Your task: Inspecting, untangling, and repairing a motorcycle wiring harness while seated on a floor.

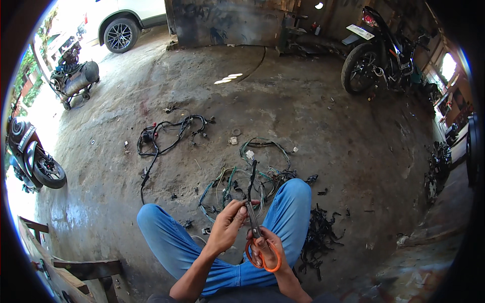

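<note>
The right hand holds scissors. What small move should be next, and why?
Perhaps the left hand should slide slightly away before any snip: the orange-handled scissors, held in the right hand, point toward the black wire bundle, their tips close to the left fingers.

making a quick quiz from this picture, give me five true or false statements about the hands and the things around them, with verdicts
1. The right hand holds the orange-handled scissors. True.
2. The left hand has its fingers through the orange handles. False: the left hand is up by the blades, near a black-wrapped cable.
3. A heap of black scraps lies on the floor to the right of the right knee. True.
4. The car is red. False: the car is white.
5. A motorcycle stands at the upper right. True.
</note>
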`<control>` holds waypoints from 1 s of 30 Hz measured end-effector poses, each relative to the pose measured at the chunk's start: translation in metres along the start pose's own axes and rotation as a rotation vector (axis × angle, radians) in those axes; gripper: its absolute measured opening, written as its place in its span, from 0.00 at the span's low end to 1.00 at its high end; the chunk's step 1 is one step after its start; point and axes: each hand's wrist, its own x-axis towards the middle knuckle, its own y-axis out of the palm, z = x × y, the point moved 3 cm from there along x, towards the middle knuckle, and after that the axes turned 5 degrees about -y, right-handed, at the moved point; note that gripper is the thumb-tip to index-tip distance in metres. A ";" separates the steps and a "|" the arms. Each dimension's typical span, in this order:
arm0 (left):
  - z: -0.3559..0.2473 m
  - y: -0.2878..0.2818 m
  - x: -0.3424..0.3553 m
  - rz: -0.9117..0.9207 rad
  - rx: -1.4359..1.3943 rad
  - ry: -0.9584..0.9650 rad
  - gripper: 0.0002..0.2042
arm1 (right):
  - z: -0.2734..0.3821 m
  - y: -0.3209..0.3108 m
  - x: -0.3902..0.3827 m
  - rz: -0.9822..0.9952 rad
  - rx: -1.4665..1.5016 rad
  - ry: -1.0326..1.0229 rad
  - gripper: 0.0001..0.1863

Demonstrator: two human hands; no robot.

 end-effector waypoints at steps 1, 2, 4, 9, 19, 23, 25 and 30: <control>-0.001 -0.002 0.001 -0.037 0.063 0.029 0.15 | 0.000 0.000 0.000 0.006 -0.018 -0.008 0.27; -0.003 -0.003 0.001 -0.073 0.126 0.058 0.13 | -0.001 -0.001 0.001 0.004 -0.017 -0.009 0.27; -0.005 -0.004 0.002 -0.111 0.172 0.083 0.13 | -0.002 -0.003 0.002 -0.017 -0.101 0.006 0.31; -0.009 0.006 -0.004 -0.256 0.190 0.071 0.10 | -0.015 -0.008 -0.001 -0.083 -0.131 -0.086 0.29; -0.017 0.013 0.007 -0.273 0.434 0.125 0.10 | -0.028 -0.011 0.011 -0.187 -0.032 -0.235 0.30; -0.019 0.010 0.005 -0.250 0.414 0.128 0.10 | -0.018 -0.005 0.016 -0.173 -0.111 -0.268 0.32; -0.022 0.009 0.006 -0.228 0.415 0.160 0.10 | -0.014 -0.002 0.018 -0.183 -0.071 -0.257 0.31; -0.030 0.007 0.002 -0.206 0.416 0.184 0.10 | 0.000 0.003 0.020 -0.164 -0.052 -0.251 0.30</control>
